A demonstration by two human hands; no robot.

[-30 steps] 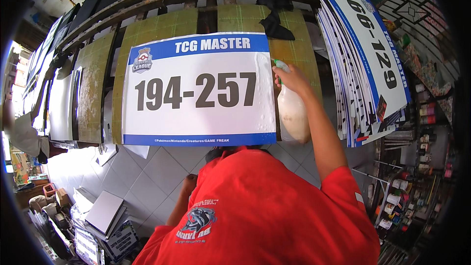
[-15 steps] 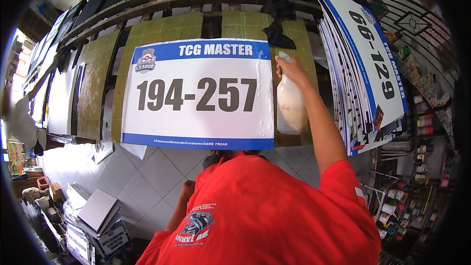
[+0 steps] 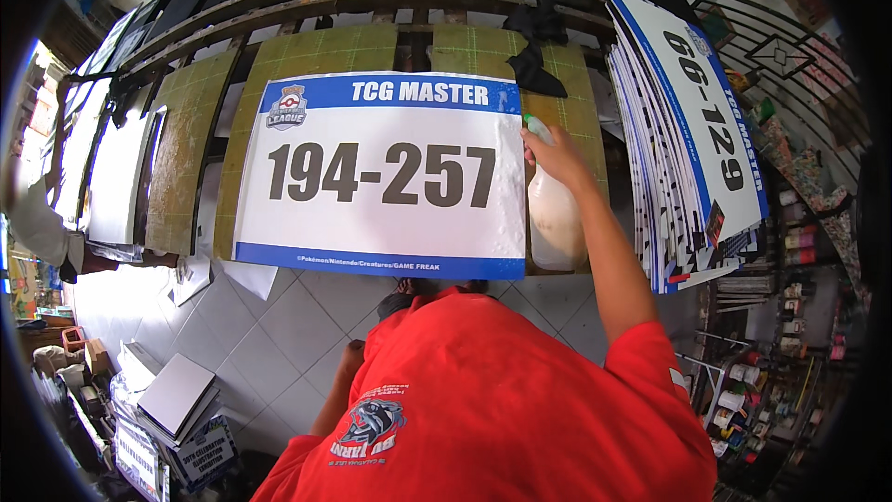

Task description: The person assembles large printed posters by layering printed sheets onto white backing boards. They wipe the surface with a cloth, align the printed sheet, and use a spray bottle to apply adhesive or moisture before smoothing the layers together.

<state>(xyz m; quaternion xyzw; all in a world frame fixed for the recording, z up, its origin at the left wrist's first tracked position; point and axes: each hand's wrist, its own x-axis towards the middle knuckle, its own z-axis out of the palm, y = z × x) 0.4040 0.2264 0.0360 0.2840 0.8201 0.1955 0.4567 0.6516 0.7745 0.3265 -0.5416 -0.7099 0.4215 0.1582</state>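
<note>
My right hand is wrapped round the neck of a translucent spray bottle with a green nozzle and cloudy, pale liquid inside. The bottle is upright beside the right edge of a large white printed sign with blue bands along its top and bottom. Wet, whitish spray marks run down the sign's right edge. The sign lies on olive-green boards across a slatted wooden table. My left hand hangs low beside my red shirt, off the table, and its fingers are not clear.
A thick stack of similar signs stands at the right, near a metal grille. Black cloth lies behind the bottle. Another person's sleeve shows at far left. Books and boards are piled on the lower-left floor.
Whitish wet marks along the sign's right edge have grown thicker and longer. My right hand still grips the spray bottle, with little movement. The whole view has shifted slightly.
</note>
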